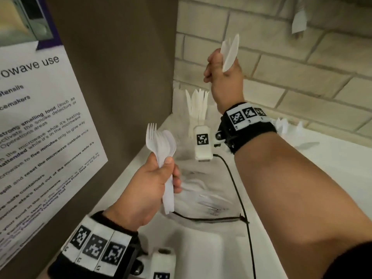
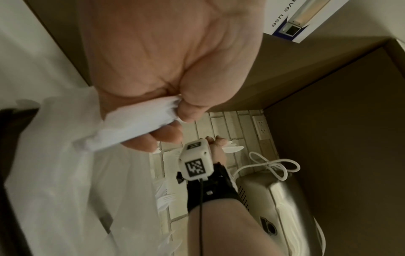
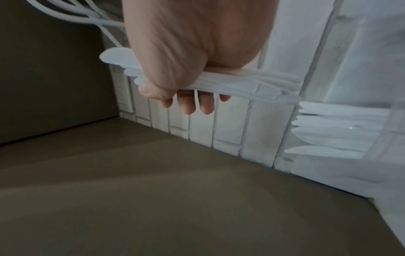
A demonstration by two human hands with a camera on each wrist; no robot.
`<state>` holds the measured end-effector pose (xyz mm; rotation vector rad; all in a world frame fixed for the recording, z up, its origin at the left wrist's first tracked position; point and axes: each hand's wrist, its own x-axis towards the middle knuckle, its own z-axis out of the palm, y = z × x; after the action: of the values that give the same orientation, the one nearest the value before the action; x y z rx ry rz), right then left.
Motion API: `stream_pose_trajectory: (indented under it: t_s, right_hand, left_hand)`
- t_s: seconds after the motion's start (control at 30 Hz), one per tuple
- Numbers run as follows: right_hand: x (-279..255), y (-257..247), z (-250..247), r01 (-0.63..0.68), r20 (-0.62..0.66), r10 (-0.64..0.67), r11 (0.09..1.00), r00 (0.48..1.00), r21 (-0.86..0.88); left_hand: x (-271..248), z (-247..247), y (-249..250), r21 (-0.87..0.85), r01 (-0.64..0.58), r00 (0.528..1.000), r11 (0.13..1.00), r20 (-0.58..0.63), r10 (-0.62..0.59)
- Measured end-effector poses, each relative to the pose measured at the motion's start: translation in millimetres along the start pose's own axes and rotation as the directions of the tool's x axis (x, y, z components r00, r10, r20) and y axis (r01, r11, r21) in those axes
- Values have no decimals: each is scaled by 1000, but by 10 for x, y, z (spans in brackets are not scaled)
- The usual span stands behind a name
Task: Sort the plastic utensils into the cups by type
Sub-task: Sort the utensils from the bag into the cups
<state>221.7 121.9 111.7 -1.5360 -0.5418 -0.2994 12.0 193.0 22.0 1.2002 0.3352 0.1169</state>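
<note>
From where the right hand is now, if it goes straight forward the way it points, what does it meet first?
Probably the white brick wall. The right hand, gripping a bunch of knives, points up and away toward it, and nothing shows between. Depth is unclear; the cup of knives sits lower, likely off that line.

A shared break-room kitchenette: a printed notice on microwave use (image 1: 40,121) hangs on the brown cabinet side (image 1: 120,67), just left of a white surface (image 1: 322,168). Behind that surface runs a pale brick-tile wall (image 1: 281,57); a steel appliance (image 2: 278,204) sits nearby.
</note>
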Motion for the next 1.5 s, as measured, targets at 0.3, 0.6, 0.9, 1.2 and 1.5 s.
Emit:
stream_pose_trajectory:
  t_s: [0.3, 0.6, 0.9, 1.2, 1.5]
  right_hand:
    - [183, 813, 155, -307, 42, 314, 945, 949, -114]
    - [170, 751, 75, -420, 54, 447, 869, 893, -263]
    - [-173, 329, -68, -201, 53, 230, 923, 972, -327]
    - [-789, 730, 158, 77, 386, 614, 468, 689, -881]
    - [-783, 786, 124, -7, 300, 639, 431, 709, -903]
  left_hand:
    - [113, -17, -65, -45, 55, 997, 997, -49, -57]
    - [121, -29, -82, -22, 62, 996, 998, -58, -63]
    - [86, -26, -76, -55, 52, 997, 997, -47, -55]
    - [147, -107, -111, -242, 135, 975, 961, -142, -172]
    - [128, -195, -40, -255, 160, 985, 954, -26, -172]
